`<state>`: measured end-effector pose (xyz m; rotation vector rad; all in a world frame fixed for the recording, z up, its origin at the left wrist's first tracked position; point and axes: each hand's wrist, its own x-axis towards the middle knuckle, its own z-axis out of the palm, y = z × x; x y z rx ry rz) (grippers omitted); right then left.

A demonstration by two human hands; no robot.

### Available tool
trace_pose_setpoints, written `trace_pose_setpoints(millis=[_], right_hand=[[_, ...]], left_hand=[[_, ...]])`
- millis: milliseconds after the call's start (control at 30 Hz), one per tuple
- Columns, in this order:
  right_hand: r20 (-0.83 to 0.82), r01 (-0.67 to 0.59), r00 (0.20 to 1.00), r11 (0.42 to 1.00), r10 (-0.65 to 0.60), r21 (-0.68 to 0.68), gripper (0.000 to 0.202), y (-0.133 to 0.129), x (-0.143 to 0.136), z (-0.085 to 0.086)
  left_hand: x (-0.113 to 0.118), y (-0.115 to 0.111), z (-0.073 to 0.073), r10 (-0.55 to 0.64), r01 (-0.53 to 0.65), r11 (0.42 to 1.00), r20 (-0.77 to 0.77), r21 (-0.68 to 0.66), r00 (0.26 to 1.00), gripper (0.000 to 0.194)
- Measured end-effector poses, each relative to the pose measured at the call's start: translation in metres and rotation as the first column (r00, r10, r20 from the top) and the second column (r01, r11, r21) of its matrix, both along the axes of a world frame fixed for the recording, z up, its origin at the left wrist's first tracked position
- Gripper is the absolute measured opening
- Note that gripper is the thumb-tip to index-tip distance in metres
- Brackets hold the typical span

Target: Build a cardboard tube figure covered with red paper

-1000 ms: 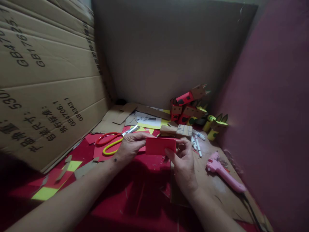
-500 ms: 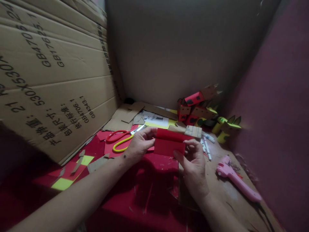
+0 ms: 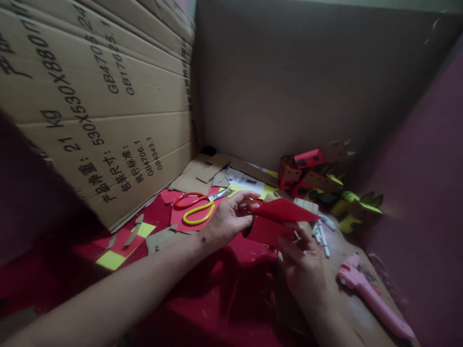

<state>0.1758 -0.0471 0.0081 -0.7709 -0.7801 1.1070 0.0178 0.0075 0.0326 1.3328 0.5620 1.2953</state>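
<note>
Between both hands I hold a piece of red paper (image 3: 269, 231) above the red-covered table. One flap of it stands up and slants to the right, so the sheet looks folded. My left hand (image 3: 233, 214) pinches its left edge, thumb below and fingers above. At the lower right, my right hand (image 3: 304, 255) grips the paper, the thumb on the near face and the fingers partly hidden behind. Scissors (image 3: 198, 207) with one red and one yellow handle lie just left of my left hand, blades apart, on red paper.
A large printed cardboard box (image 3: 108, 120) stands at the left. Paper scraps (image 3: 123, 243) lie before it. At the right are a pink glue gun (image 3: 372, 294), white markers (image 3: 323, 238), and red and yellow paper-and-cardboard figures (image 3: 311, 166). Cardboard pieces (image 3: 198, 174) lie at the back.
The red paper, almost flat-facing before, now has its upper flap raised and tilted to the right. My right hand has turned with it. The whole view has shifted, moving things rightward.
</note>
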Motion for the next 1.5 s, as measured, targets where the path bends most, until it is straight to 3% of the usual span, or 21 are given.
trace_pose_setpoints(millis=[100, 267, 433, 567, 667, 833, 1000, 1267, 1500], right_hand=[[-0.095, 0.000, 0.995, 0.998, -0.007, -0.067, 0.038, 0.001, -0.002, 0.001], [-0.084, 0.000, 0.996, 0.992, -0.011, -0.126, 0.035, 0.003, 0.001, 0.001], [0.004, 0.014, 1.000, 0.999, -0.014, -0.044, 0.029, 0.003, 0.000, 0.001], [0.076, 0.059, 0.995, 0.997, -0.062, 0.042, 0.023, 0.002, -0.003, 0.001], [0.152, 0.133, 0.977, 0.986, -0.147, 0.101, 0.020, 0.004, -0.001, -0.003], [0.435, 0.246, 0.829, 0.928, -0.351, 0.279, 0.016, 0.004, 0.003, -0.008], [0.522, 0.225, 0.718, 0.863, -0.460, 0.452, 0.017, -0.002, 0.000, -0.007], [0.525, 0.189, 0.752, 0.893, -0.399, 0.408, 0.019, -0.001, -0.002, -0.005], [0.543, 0.149, 0.787, 0.944, -0.295, 0.296, 0.023, -0.002, -0.002, -0.006]], left_hand=[[0.000, -0.002, 0.001, -0.011, 0.011, 1.000, -0.017, 0.027, 1.000, 0.040], [0.000, -0.003, 0.000, -0.029, 0.032, 0.997, -0.041, 0.077, 0.999, 0.036], [-0.002, -0.001, 0.002, -0.061, 0.062, 0.998, -0.096, 0.001, 0.993, 0.035], [-0.004, 0.003, 0.001, -0.128, 0.123, 0.989, -0.052, -0.077, 0.990, 0.027], [-0.004, 0.007, -0.001, -0.042, 0.034, 0.993, -0.064, -0.112, 0.997, 0.019], [-0.004, 0.003, 0.003, 0.027, -0.042, 0.998, -0.296, -0.043, 0.955, 0.022], [-0.003, -0.003, 0.005, -0.062, 0.017, 0.991, -0.355, -0.130, 0.933, 0.028], [-0.003, 0.005, -0.004, -0.186, 0.108, 0.941, -0.224, -0.320, 0.957, 0.038], [-0.005, 0.008, -0.001, -0.242, 0.176, 0.885, -0.103, -0.432, 0.965, 0.031]])
